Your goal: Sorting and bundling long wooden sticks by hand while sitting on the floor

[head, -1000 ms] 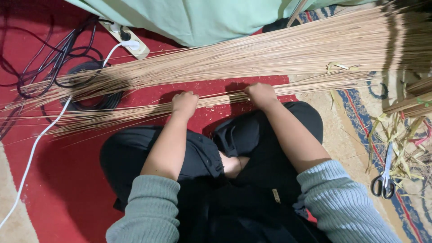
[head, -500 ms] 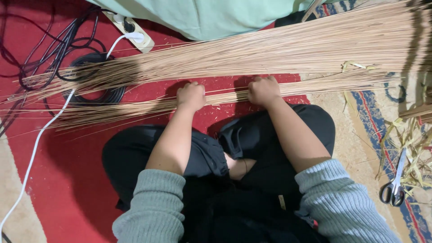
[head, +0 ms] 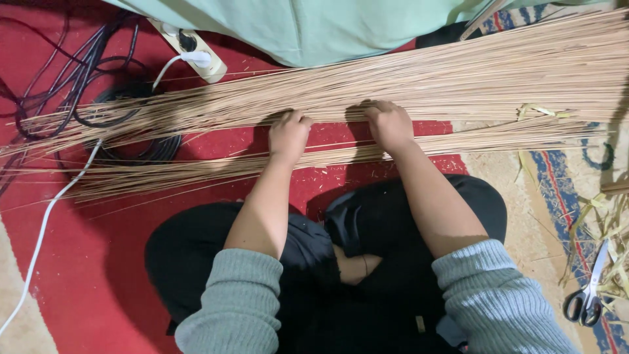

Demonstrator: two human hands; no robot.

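With the left hand (head: 288, 136) and right hand (head: 388, 124) curled over the sticks (head: 458, 85) at twelve o'clock, grips look best kept even, though finger closure is hidden.

Both arms stretched forward, left hand (head: 289, 134) palm down, fingers curled under, right hand (head: 389, 124) beside it, knuckles up, fingers curled.

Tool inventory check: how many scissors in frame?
1. The scissors lie on the patterned rug at the lower right, beside leaf scraps, far from both hands. More may hide under the scraps.
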